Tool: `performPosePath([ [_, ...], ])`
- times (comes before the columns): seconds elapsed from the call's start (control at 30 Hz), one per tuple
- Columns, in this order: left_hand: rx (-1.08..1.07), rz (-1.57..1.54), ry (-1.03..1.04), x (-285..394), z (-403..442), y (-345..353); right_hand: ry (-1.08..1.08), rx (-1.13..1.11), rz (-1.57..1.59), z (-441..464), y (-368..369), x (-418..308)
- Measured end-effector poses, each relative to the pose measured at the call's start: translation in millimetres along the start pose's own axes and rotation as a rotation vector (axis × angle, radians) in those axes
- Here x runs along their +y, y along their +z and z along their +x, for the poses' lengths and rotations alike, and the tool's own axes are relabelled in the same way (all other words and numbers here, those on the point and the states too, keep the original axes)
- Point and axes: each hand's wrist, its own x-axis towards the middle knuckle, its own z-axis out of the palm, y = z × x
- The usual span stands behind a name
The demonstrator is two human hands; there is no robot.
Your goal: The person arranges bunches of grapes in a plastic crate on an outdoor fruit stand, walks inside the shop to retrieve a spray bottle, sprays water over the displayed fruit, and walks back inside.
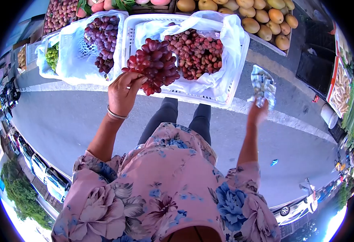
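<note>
My left hand (125,93), with a bangle at the wrist, pinches a bunch of red grapes (152,66) at its lower left side. The bunch is held up over the left part of a white plastic basket (237,82) lined with a clear plastic bag. More small dark red grapes (197,54) lie inside that basket. Out to the right, away from the basket, my right hand (258,113) is closed on a crumpled, printed cloth or paper (263,86); the hand is slightly blurred.
Left of the basket, a bag-lined crate (70,64) holds purple grapes (104,38) and green grapes (52,56). Yellow-brown round fruit (265,22) fills a box at the back right. Black crates (314,64) stand farther right. Parked cars (56,183) are at the lower left.
</note>
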Motion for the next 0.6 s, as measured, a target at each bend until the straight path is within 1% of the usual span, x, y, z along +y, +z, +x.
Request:
performPosePath([
  [0.03,-0.036,0.034,0.036,5.2,5.0,3.1,-0.456,0.003,0.023,0.7,25.1,-10.2],
  [0.07,-0.073,0.068,0.072,9.3,9.7,7.0,-0.616,-0.142,-0.097,-3.9,45.8,-33.2],
  [0.13,-0.091,0.056,0.102,13.5,20.9,20.3,-0.89,-0.222,-0.171,-13.8,62.9,-80.1],
  [0.17,-0.124,0.049,0.13,16.0,27.5,28.2,-0.887,-0.217,-0.167,-6.6,76.2,-79.9],
  [0.23,-0.197,0.029,0.212,12.7,40.1,44.4,-1.106,-0.181,-0.303,1.0,98.3,-76.9],
  [0.27,-0.224,0.021,0.253,10.8,44.5,51.1,-1.103,-0.177,-0.3,4.0,99.4,-73.0],
  [0.33,-0.309,-0.061,0.174,6.9,50.4,70.1,-1.066,-0.279,-0.579,15.8,84.0,-67.7],
  [0.37,-0.307,-0.067,0.179,7.3,55.5,76.7,-1.095,-0.265,-0.498,17.2,70.0,-62.8],
  [0.4,-0.347,-0.046,0.241,9.4,60.8,82.6,-1.094,-0.26,-0.505,18.1,59.1,-56.2],
  [0.43,-0.381,-0.023,0.3,11.9,65.9,89.0,-1.019,-0.242,-0.493,20.2,49.2,-49.4],
  [0.47,-0.375,-0.028,0.301,15.4,71.9,97.4,-0.944,-0.224,-0.481,22.4,39.8,-41.8],
  [0.53,-0.422,0.016,0.412,24.6,85.6,118.3,-0.769,-0.114,-0.485,28.3,22.0,-23.4],
  [0.57,-0.438,0.04,0.448,27.8,91.7,130.1,-0.643,-0.19,-0.441,30.4,14.9,-15.8],
  [0.6,-0.453,0.064,0.484,30.1,97.3,143.6,-0.649,-0.185,-0.443,30.0,17.2,-6.7],
])
